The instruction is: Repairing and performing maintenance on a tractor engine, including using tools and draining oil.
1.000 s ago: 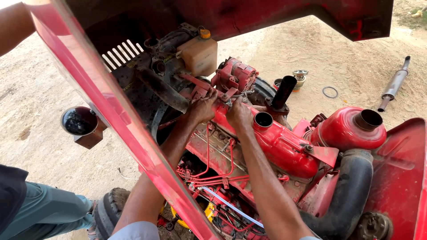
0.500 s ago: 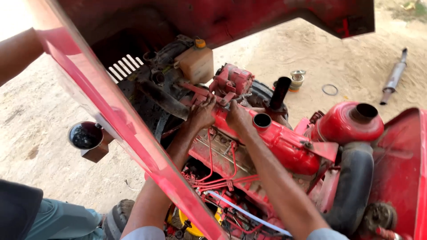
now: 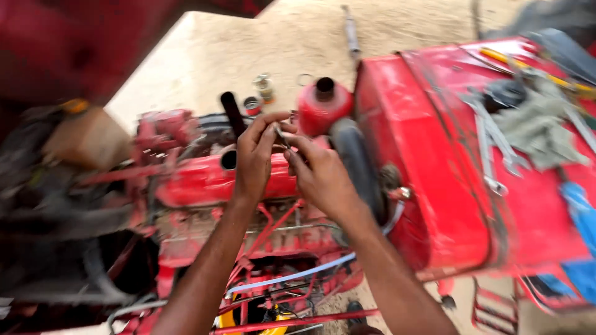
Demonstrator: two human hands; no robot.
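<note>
Small metal part (image 3: 280, 135) pinched between left hand (image 3: 256, 155), right hand (image 3: 320, 174).

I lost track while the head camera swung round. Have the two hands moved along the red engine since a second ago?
Yes. Both the left hand and right hand left the red pump block and now meet nearer the red canister, pinching a small metal piece.

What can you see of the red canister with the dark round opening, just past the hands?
The red canister is a rounded, glossy painted-metal body, standing upright with a short dark-rimmed neck open at the top, no cap on it. It sits on the red engine, just beyond the fingertips of the left hand and right hand, which look apart from it. A thick black hose curves down from its right side; the red fender stands next to it. The picture is motion-blurred, so finer detail is unclear.
</note>
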